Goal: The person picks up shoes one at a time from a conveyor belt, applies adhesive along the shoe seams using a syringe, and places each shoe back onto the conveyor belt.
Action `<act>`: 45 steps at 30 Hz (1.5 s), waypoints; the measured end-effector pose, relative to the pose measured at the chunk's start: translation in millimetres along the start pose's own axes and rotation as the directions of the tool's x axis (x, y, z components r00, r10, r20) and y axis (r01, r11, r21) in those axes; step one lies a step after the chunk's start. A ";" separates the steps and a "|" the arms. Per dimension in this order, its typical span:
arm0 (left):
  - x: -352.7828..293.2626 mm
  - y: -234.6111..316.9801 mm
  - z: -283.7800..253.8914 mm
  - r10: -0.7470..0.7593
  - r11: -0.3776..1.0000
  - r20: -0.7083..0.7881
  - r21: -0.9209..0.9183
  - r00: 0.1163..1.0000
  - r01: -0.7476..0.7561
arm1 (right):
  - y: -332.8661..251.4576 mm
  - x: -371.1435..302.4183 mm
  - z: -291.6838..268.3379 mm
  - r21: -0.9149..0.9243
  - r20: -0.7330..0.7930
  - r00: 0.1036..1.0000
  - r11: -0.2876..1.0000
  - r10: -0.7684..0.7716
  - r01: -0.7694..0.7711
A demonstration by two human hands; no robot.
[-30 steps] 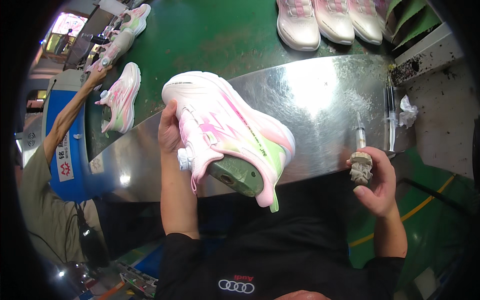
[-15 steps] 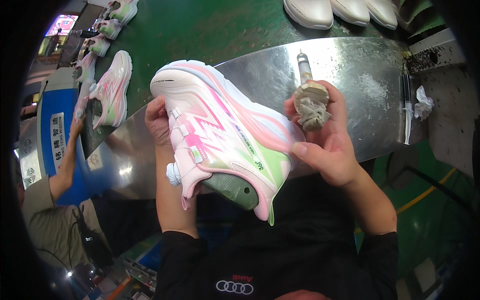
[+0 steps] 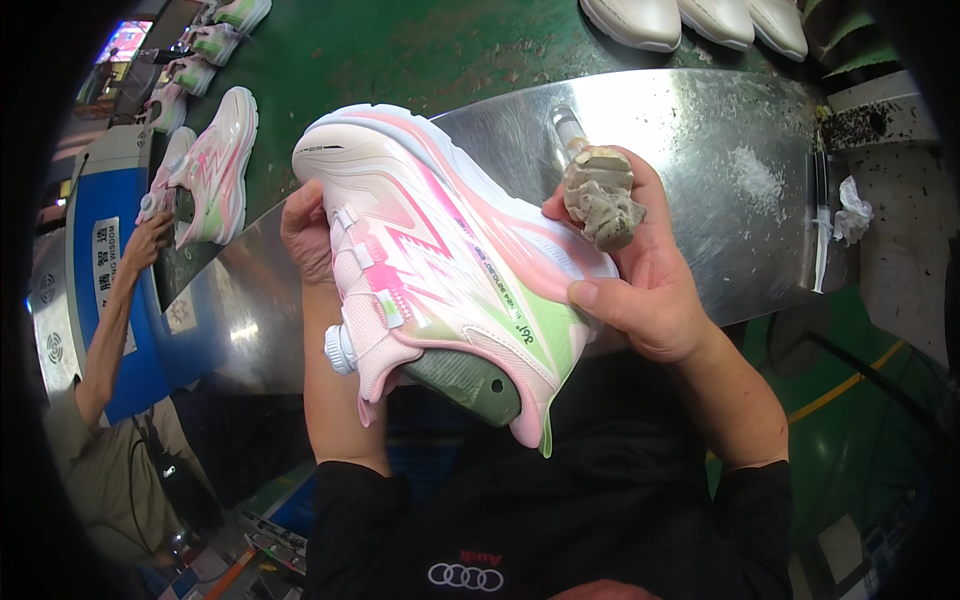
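A pink, white and light green sneaker (image 3: 450,250) is tilted in front of me, toe to the upper left, its side facing up. A dark green shoe last (image 3: 462,383) fills its opening, and a white dial (image 3: 340,350) sits by the tongue. My left hand (image 3: 312,232) grips the forefoot, its fingers partly hidden behind the shoe. My right hand (image 3: 645,280) presses its thumb on the sole near the heel. Those same right fingers hold a syringe-like tube (image 3: 568,130) with a crumpled greyish wad (image 3: 605,200) beside its near end.
A metal worktop (image 3: 700,130) lies beneath, with a syringe (image 3: 821,225) and crumpled white tissue (image 3: 852,212) at its right. Pale shoes (image 3: 635,22) stand on the green surface beyond. At left, a co-worker's hand (image 3: 150,240) touches a sneaker beside another sneaker (image 3: 222,165).
The sneaker has shifted slightly left. My right hand has moved a little left too, and the tube now leans further left. At left, the co-worker's hand and sneaker have moved slightly.
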State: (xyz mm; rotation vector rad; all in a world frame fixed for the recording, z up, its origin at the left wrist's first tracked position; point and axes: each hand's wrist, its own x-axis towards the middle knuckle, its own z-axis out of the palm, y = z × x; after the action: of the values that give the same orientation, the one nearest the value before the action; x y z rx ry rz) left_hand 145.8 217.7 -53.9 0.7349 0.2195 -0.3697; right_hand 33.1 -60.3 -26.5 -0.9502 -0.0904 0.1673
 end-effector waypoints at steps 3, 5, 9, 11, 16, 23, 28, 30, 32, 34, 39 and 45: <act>-0.5 -0.4 1.2 0.005 1.000 0.006 -0.013 1.000 -0.005 | 0.9 1.2 -1.1 0.010 0.015 1.000 1.000 0.007 -0.007; -0.2 0.7 -3.4 0.019 1.000 0.076 -0.009 0.997 -0.019 | 1.9 1.6 -0.9 0.044 0.024 1.000 0.999 -0.005 0.004; 1.6 -1.2 -3.1 -0.007 0.999 0.131 -0.032 0.991 0.012 | -0.4 1.2 -1.7 0.003 0.022 1.000 1.000 -0.004 0.004; 0.3 -3.0 3.4 -0.002 0.999 0.078 -0.034 0.997 0.004 | -1.1 1.9 -2.2 0.013 0.006 1.000 1.000 0.025 -0.025; -1.6 -1.1 7.3 -0.031 0.998 0.105 -0.050 0.994 0.037 | -0.1 3.4 -3.2 0.047 0.010 0.999 0.998 0.037 -0.038; -2.5 -4.3 16.4 -0.015 1.000 0.057 -0.015 0.998 0.016 | -2.8 4.2 -3.2 -0.012 -0.005 1.000 0.999 0.030 -0.030; -2.3 -1.2 8.4 0.018 1.000 0.018 0.012 1.000 -0.018 | -4.7 4.6 -1.4 -0.042 0.016 0.999 0.999 0.033 -0.032; -1.6 -2.2 6.9 0.012 1.000 0.016 0.010 1.000 -0.012 | -3.6 5.1 -2.6 -0.051 0.014 0.999 0.998 0.035 -0.035; -2.1 -1.8 9.5 -0.032 1.000 0.056 0.001 0.998 0.032 | -2.8 5.8 -3.0 -0.039 0.025 0.999 0.999 0.027 -0.026; -2.9 -2.6 13.5 -0.039 0.999 0.058 -0.008 0.998 0.040 | -5.6 6.3 0.7 -0.046 -0.013 0.999 0.998 0.040 -0.040; 0.4 -2.4 8.9 -0.047 0.997 0.146 -0.055 0.988 0.056 | -3.9 5.5 -3.7 -0.037 0.034 0.999 0.999 0.028 -0.027; 3.2 -0.2 5.1 -0.038 0.999 0.081 -0.008 0.996 0.039 | -15.7 -0.8 -15.4 0.064 -0.079 0.996 0.997 -0.037 0.042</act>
State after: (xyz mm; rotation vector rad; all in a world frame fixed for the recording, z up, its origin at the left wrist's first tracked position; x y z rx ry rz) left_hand 148.9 213.2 -51.4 0.7057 0.1590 -0.4337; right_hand 36.3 -81.7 -22.6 -0.8882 -0.0324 0.0958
